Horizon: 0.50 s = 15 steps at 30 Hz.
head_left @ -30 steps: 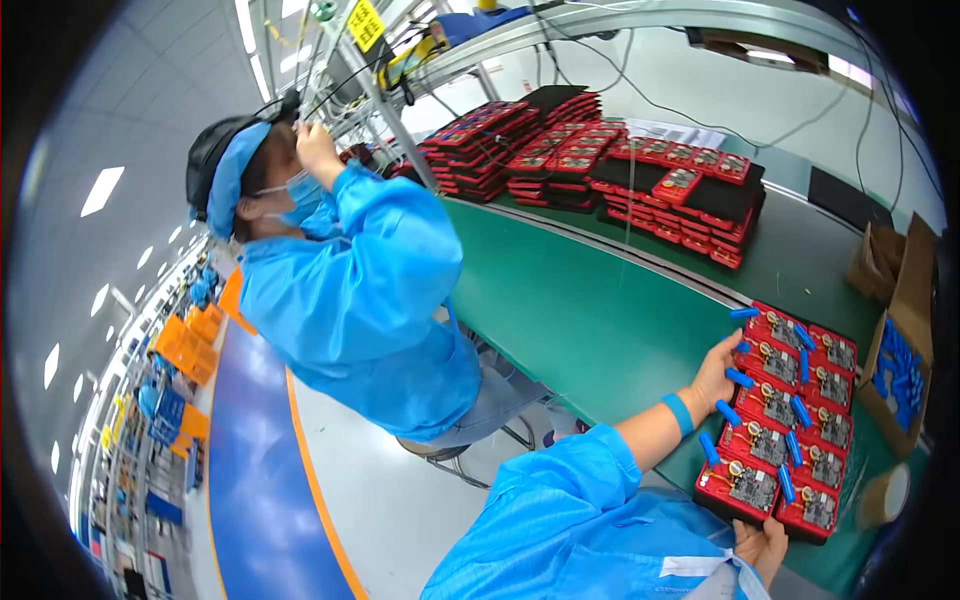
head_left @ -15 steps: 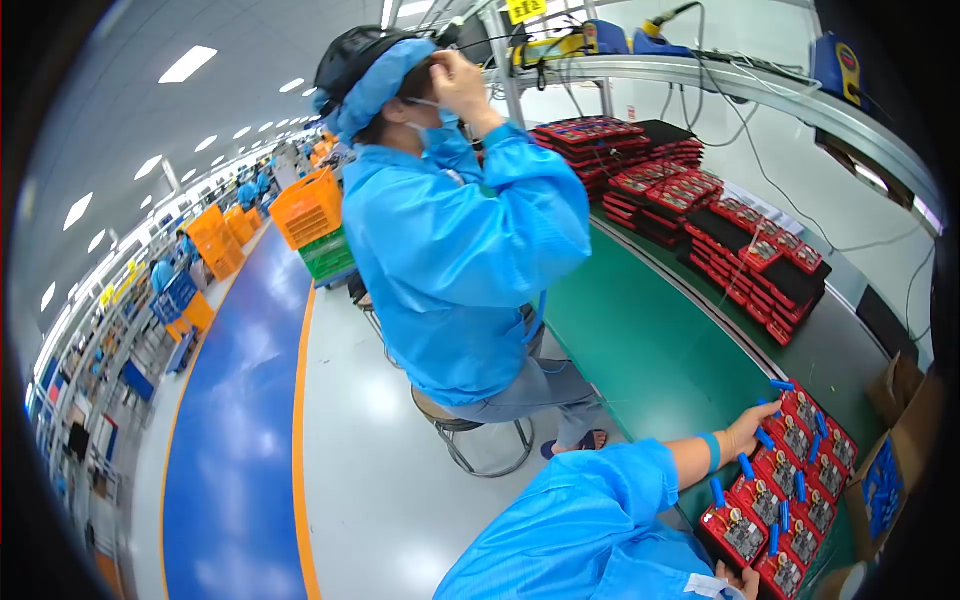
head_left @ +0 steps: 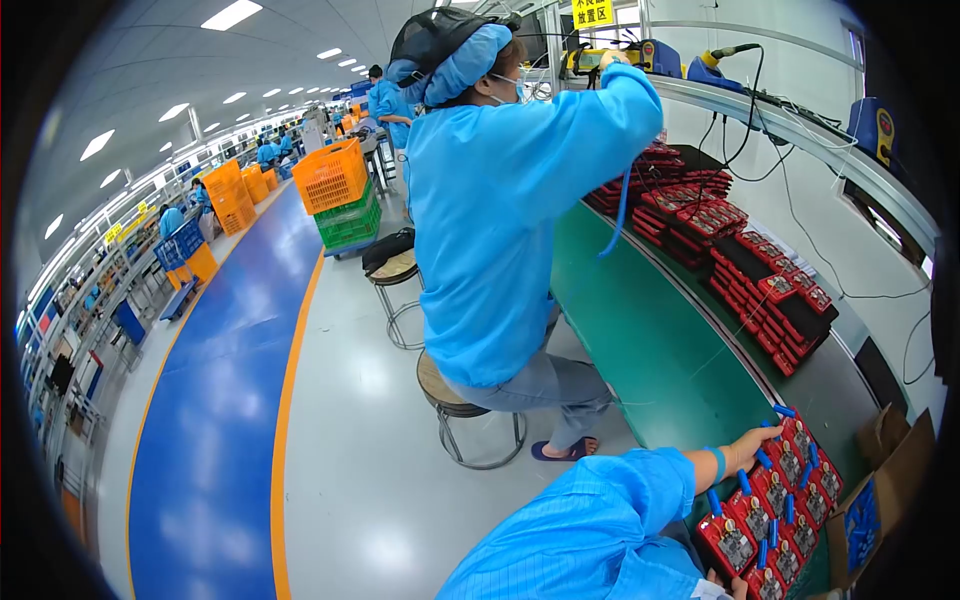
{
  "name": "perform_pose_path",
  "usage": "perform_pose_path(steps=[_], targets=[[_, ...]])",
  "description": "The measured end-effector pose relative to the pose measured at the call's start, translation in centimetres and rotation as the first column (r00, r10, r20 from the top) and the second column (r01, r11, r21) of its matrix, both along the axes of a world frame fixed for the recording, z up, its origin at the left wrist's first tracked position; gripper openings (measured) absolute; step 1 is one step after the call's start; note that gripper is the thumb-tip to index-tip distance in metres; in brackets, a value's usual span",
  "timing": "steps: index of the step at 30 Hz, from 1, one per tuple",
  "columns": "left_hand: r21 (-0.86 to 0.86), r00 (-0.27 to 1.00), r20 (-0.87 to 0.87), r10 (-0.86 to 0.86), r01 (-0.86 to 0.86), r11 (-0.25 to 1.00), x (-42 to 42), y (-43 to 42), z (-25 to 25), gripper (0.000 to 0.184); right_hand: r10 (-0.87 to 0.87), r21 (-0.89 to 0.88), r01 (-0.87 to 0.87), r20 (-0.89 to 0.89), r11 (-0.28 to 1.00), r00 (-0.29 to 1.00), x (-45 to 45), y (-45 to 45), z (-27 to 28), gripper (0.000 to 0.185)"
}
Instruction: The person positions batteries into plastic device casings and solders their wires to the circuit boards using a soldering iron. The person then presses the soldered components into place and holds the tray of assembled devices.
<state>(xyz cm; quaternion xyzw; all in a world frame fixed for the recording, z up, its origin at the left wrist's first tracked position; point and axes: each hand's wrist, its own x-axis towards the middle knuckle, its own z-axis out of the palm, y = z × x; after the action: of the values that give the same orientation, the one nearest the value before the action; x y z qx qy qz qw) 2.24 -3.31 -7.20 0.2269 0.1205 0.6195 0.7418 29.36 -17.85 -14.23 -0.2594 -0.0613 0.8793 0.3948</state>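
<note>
A tray of red-edged circuit boards (head_left: pixel 770 490) lies at the lower right, with blue cylindrical parts sticking up from it. My left hand (head_left: pixel 748 448), with a teal band at the wrist, curls its fingers over the tray's far left edge. At the bottom of the view, my right hand (head_left: pixel 724 586) grips the tray's near edge; most of it is hidden behind my blue sleeve. Beside the tray stands an open cardboard box (head_left: pixel 893 500) with blue parts (head_left: pixel 860 525) inside.
A co-worker in a blue smock (head_left: pixel 490 240) sits on a stool (head_left: pixel 450 390) at the green bench (head_left: pixel 640 340). Stacks of red boards (head_left: pixel 770 300) stand along its back. Above runs a shelf with soldering stations (head_left: pixel 872 130) and hanging cables. Orange crates (head_left: pixel 332 176) stand by the blue aisle (head_left: pixel 220 430).
The view has shifted, so the scene sits differently in frame. The co-worker's raised hand has left the head and reaches toward the shelf. My hands stay on the tray.
</note>
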Motion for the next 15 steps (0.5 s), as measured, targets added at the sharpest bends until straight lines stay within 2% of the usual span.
perform_pose_path(steps=[2,7,9,11,12,15], targets=[[-0.005,1.000,-0.008,0.007,-0.007,1.000,0.1,0.0,-0.2,0.036,-0.054,0.111,0.046,0.073,0.993,0.996,-0.7,-0.8,1.4,0.047],[0.001,0.998,0.049,-0.047,0.047,0.999,0.2,0.5,-1.1,0.041,-0.132,-0.011,0.138,0.224,0.990,0.966,-2.2,-1.5,4.2,0.041],[0.016,0.995,0.069,-0.072,0.071,0.997,0.1,-0.1,0.0,0.040,-0.204,-0.038,0.217,0.220,0.975,0.954,-2.9,-1.9,4.6,0.041],[-0.023,0.998,0.031,-0.056,0.056,0.998,-0.2,-0.4,0.6,0.039,-0.216,0.030,0.217,0.288,0.976,0.933,-3.6,-2.4,5.5,0.040],[-0.065,1.000,0.010,-0.019,0.019,0.998,-0.1,-0.5,0.5,0.038,-0.221,0.030,0.222,0.282,0.975,0.934,-3.9,-2.5,6.0,0.040],[-0.044,1.000,-0.005,-0.021,0.021,0.999,-0.5,0.5,-0.2,0.037,-0.234,0.094,0.217,0.261,0.972,0.937,-5.4,-2.6,7.6,0.039]])
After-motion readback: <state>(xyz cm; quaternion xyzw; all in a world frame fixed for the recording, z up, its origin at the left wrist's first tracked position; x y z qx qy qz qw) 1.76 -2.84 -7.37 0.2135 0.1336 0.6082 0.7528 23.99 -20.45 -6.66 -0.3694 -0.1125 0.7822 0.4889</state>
